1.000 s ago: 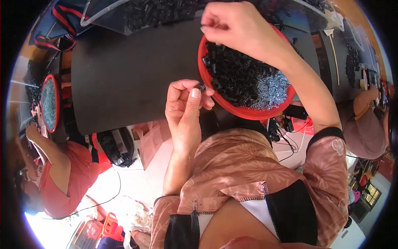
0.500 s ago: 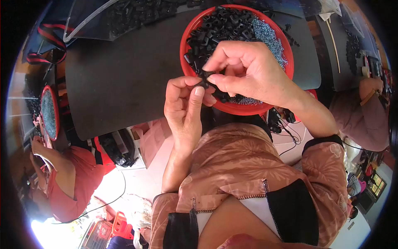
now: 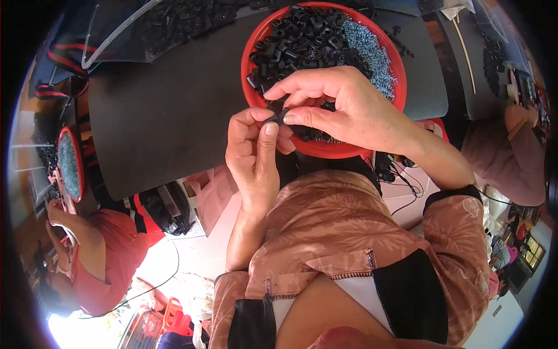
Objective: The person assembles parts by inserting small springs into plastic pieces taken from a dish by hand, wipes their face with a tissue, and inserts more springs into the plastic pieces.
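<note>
A small black plastic part (image 3: 275, 118) is pinched between the thumb and forefinger of my left hand (image 3: 256, 151). My right hand (image 3: 343, 107) meets it from the right, thumb at the part and forefinger arched above. Whether the right fingertips hold a separate small piece is hidden. Both hands are over the near left rim of a red basin (image 3: 249, 70). Inside the basin lie a heap of black plastic parts (image 3: 308, 38) and, on its right, a pile of bluish-grey screws (image 3: 372, 55).
The basin stands at the edge of a dark table (image 3: 163, 110). A clear plastic bin (image 3: 122, 35) and more black parts (image 3: 192, 23) lie at the back. Co-workers sit at left (image 3: 110, 256) and right (image 3: 505, 157). Cables (image 3: 407, 180) hang below the table.
The basin and both hands appear slightly further left and up in view. My right forefinger has lifted away from the thumb, while the left hand keeps its pinch on the black part.
</note>
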Demonstrator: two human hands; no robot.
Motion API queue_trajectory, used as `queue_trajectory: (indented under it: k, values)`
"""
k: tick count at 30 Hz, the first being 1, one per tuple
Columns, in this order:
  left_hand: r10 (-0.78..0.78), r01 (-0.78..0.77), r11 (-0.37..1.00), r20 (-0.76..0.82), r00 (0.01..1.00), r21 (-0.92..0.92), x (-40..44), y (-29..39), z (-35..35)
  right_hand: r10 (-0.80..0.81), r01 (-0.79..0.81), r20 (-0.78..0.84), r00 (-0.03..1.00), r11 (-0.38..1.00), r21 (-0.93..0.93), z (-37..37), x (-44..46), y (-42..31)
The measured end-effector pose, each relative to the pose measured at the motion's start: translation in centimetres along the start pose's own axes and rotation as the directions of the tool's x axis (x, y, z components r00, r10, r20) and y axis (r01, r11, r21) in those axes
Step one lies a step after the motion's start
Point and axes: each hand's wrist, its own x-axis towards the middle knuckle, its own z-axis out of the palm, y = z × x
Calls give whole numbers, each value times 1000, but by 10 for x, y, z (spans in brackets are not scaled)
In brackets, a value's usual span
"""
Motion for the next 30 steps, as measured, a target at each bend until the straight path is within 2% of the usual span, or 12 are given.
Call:
queue_trajectory:
  k: [2, 8, 11, 17, 20, 22, 25, 29, 30]
  values:
    - [0, 0, 1000, 13, 1000, 17, -1, 0, 0, 59, -62, 34, 998, 994, 87, -2, 1, 3]
    - [9, -11, 999, 28, 1000, 42, 0, 3, 2, 152, -149, 144, 978, 988, -31, -15, 4, -9]
    - [29, -32, 997, 40, 999, 69, 0, 0, 0, 75, -55, 134, 988, 987, -152, -12, -2, -5]
    - [24, -26, 992, 15, 1000, 127, -1, 0, 2, 40, -36, 14, 999, 971, -235, -2, -9, -15]
    - [26, -27, 993, 8, 1000, 117, -2, 0, 3, 66, -50, 61, 996, 971, -234, -6, -8, -15]
    - [23, -23, 993, 7, 1000, 115, -4, 0, 4, 117, -102, 87, 989, 982, -161, -8, -7, -16]
    - [-6, -7, 989, 84, 996, 147, -7, 1, -2, 150, -141, 130, 980, 987, -70, -10, -7, -15]
    - [124, -171, 938, 170, 978, 301, -14, 0, -3, 251, -268, 218, 943, 962, 51, -10, -16, -10]
    - [132, -184, 931, 178, 975, 315, -16, -1, -2, 218, -224, 204, 954, 975, 4, -8, -19, -9]
